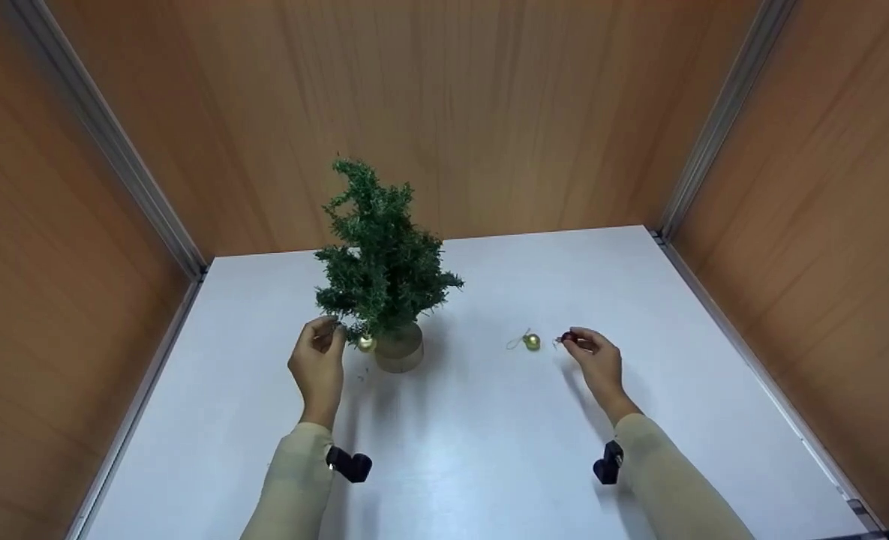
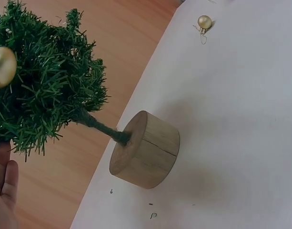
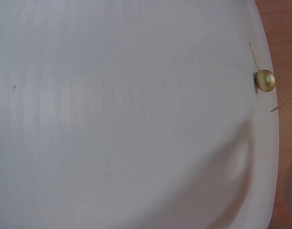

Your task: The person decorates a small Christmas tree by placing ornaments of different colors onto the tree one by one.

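A small artificial Christmas tree stands on a round wooden base. A gold bauble hangs from its lower front branches. At the tree's lower left edge, my left hand has its thumb and fingers bent around a branch tip; in the left wrist view its fingers are right at the green needles. My right hand pinches a small dark red bauble by its side, above the table. A gold cord loop shows beside that hand in the right wrist view. Another gold bauble with a thread loop lies on the table.
The white table is enclosed by wooden panels at the back and both sides, with metal rails in the corners. Tiny dark scraps lie near the tree's base.
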Action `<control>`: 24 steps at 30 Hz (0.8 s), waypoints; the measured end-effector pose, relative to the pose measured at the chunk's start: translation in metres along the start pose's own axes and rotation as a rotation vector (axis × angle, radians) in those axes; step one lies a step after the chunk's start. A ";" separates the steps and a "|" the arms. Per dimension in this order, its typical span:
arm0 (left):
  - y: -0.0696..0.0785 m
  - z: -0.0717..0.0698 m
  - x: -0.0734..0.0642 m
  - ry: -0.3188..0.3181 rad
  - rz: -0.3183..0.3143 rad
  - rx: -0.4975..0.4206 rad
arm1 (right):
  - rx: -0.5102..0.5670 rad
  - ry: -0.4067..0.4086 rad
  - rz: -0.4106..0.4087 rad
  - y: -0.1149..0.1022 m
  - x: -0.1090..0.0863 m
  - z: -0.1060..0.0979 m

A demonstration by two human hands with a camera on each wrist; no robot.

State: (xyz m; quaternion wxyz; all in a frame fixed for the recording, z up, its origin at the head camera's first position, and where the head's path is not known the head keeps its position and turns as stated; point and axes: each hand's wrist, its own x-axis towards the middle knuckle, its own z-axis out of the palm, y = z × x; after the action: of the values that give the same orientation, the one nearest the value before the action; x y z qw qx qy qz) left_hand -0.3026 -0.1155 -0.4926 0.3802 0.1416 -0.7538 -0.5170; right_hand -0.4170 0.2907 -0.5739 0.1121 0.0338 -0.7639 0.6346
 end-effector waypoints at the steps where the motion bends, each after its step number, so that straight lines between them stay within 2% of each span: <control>1: 0.000 0.000 0.000 0.001 -0.001 0.003 | 0.005 -0.003 -0.002 -0.001 0.000 0.001; 15: -0.002 -0.003 0.005 -0.007 0.004 0.031 | 0.078 -0.052 -0.071 -0.025 0.001 0.009; 20: 0.003 0.001 0.001 0.032 -0.004 0.068 | 0.095 -0.125 -0.064 -0.035 0.016 0.007; 24: 0.010 0.005 -0.001 0.055 -0.013 0.082 | 0.121 -0.163 -0.080 -0.030 0.029 0.006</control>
State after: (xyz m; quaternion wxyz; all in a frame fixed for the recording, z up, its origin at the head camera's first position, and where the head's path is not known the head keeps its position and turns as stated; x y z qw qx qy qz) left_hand -0.3042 -0.1073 -0.4850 0.3911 0.1763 -0.7627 -0.4839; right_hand -0.4405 0.2814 -0.5395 0.0728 0.1226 -0.7289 0.6697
